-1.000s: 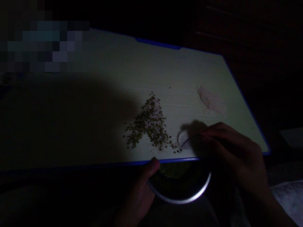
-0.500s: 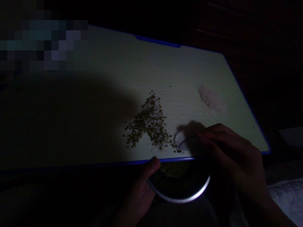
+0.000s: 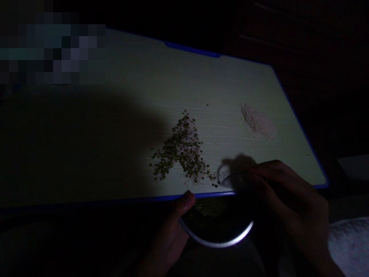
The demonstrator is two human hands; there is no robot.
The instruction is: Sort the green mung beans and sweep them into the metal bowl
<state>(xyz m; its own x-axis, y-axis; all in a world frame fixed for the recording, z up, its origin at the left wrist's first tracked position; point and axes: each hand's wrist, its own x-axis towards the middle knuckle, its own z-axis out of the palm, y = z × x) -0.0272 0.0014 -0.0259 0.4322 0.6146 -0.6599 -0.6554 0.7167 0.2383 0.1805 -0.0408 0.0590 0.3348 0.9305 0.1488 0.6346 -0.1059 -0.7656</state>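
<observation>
- Head view: one mixed heap (image 3: 182, 150) of beans (image 3: 165, 165) and pale grains (image 3: 189, 143) lies near the close edge of the tabletop (image 3: 129, 65).
- The right hand (image 3: 294, 202) pinches one thin curved tool (image 3: 234, 175), too dark to identify, just beside the heap.
- The left hand (image 3: 174, 225) grips one bowl (image 3: 223, 244) of beans below that edge.
- One pale heap (image 3: 258, 122) and one stray bean (image 3: 207, 104) lie apart.
- Work looks partway: the bowl has beans; the mixed heap is left, its pieces too many to count.
</observation>
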